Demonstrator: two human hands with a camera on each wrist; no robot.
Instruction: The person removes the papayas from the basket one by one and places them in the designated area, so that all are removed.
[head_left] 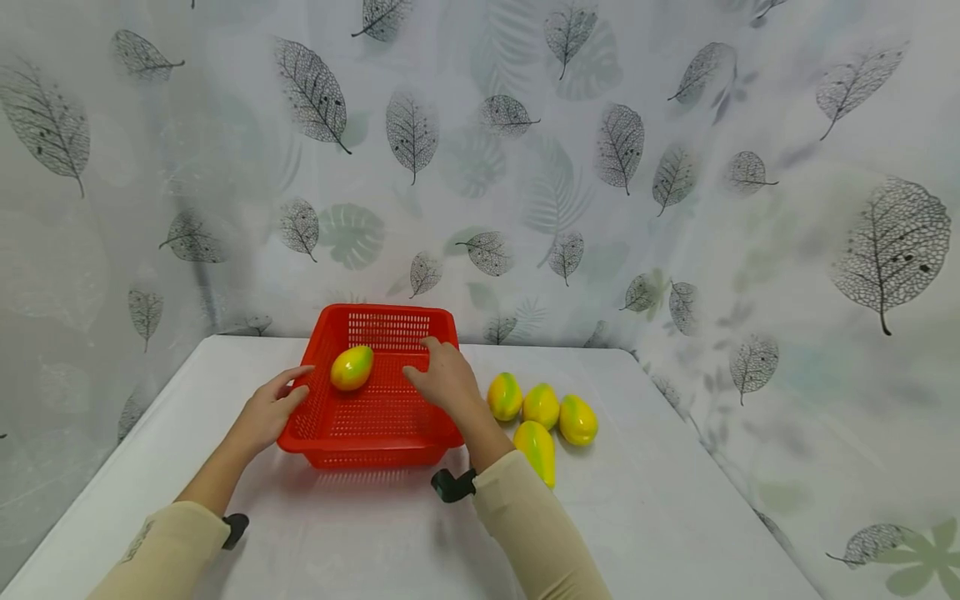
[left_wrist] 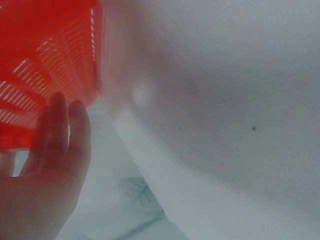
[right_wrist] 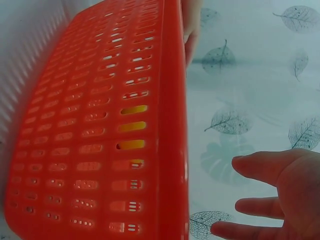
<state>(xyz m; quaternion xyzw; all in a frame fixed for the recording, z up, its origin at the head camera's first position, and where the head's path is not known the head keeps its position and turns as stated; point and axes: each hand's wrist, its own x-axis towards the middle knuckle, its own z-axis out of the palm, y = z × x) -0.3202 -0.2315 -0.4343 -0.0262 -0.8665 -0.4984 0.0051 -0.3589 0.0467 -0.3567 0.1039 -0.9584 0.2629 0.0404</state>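
A red slotted basket [head_left: 390,457] stands on the white table, with one yellow-green mango-like fruit [head_left: 352,368] at the left inside it. My left hand [head_left: 264,412] is at the basket's left side, fingers extended along its wall; in the left wrist view the left hand [left_wrist: 50,170] has its fingers close to the slotted wall. Above the right part of the basket is my right hand [head_left: 447,379], fingers spread and holding nothing. The right wrist view has the right hand [right_wrist: 280,195] beyond the rim of the basket [right_wrist: 172,150], fingers apart.
Several more yellow-green fruits [head_left: 542,406] lie on the table [head_left: 645,500] just right of the basket, one of them [head_left: 536,450] nearer the front beside the right forearm. A leaf-patterned sheet [head_left: 480,167] hangs behind and at both sides of the table.
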